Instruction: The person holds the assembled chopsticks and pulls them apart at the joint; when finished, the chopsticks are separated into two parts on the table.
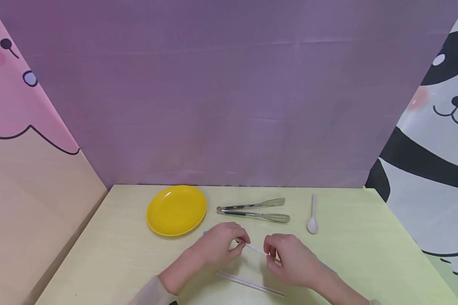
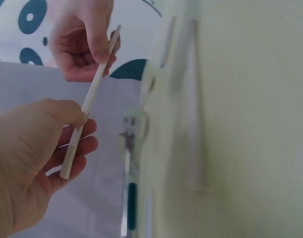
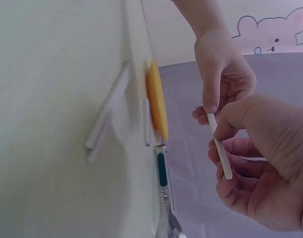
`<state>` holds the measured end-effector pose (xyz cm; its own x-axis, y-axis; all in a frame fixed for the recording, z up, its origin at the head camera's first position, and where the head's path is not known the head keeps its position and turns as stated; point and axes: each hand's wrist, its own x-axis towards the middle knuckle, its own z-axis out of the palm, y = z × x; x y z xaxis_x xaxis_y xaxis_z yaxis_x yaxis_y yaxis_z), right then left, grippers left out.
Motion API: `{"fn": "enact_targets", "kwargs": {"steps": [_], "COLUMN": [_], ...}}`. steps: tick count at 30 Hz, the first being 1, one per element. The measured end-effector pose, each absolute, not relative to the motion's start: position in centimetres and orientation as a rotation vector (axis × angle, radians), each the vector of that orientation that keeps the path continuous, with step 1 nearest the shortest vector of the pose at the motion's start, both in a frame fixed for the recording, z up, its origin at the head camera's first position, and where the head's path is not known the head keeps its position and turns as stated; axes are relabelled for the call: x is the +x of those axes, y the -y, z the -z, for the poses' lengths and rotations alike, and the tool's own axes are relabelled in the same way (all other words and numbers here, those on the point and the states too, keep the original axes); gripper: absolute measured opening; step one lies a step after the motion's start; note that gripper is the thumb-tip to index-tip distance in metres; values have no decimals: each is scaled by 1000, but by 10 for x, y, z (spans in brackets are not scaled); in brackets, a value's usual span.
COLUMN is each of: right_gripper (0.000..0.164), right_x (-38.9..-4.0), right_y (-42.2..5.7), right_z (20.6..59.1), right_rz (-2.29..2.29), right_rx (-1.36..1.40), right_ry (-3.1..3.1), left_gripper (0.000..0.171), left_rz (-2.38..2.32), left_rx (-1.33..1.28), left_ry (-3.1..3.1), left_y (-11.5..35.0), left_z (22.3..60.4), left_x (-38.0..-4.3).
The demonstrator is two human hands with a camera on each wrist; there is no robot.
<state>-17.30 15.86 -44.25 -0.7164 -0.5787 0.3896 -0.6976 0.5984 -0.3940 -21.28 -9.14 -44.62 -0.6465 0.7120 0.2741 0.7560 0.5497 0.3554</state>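
My left hand (image 1: pixel 223 241) and right hand (image 1: pixel 291 258) hold a thin pale chopstick (image 1: pixel 256 249) between them, raised over the table. The left thumb and fingers pinch one end part, and in the left wrist view that end of the chopstick (image 2: pixel 72 156) sticks out past the fingers. Toward its other end, the right thumb presses the chopstick (image 3: pixel 221 153) against the curled fingers. A faint line crosses it between the hands in the left wrist view. Below, nearer to me, more pale chopsticks (image 1: pixel 250 284) lie side by side on the table.
A yellow plate (image 1: pixel 177 210) lies at the back left of the table (image 1: pixel 366 254). Metal tongs (image 1: pixel 252 214) with spread arms lie behind the hands, and a pale spoon (image 1: pixel 312 220) at the back right. Thin bluish edges (image 1: pixel 328 267) show beside the right forearm.
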Motion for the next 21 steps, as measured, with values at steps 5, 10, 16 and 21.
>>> {"fn": "enact_targets", "kwargs": {"steps": [5,10,16,21], "right_gripper": [28,28,28,27], "right_x": [-178,-184,-189,-190], "right_y": [-161,-164,-164,-162], "right_z": [427,417,411,406], "right_rz": [-749,-681,-661,-694], "right_rx": [1028,1049,1088,1113], "right_ry": [2557,2462,2430,2435], "left_gripper": [9,9,7,6], "left_rz": [697,748,852,877], "left_rx": [-1267,-1244,-1196,-1155], "left_ry": [2612,2551,2527,2534], "left_y": [93,94,94,92], "left_z": [430,419,411,406], "left_x": [-211,-205,-198,-194]}}
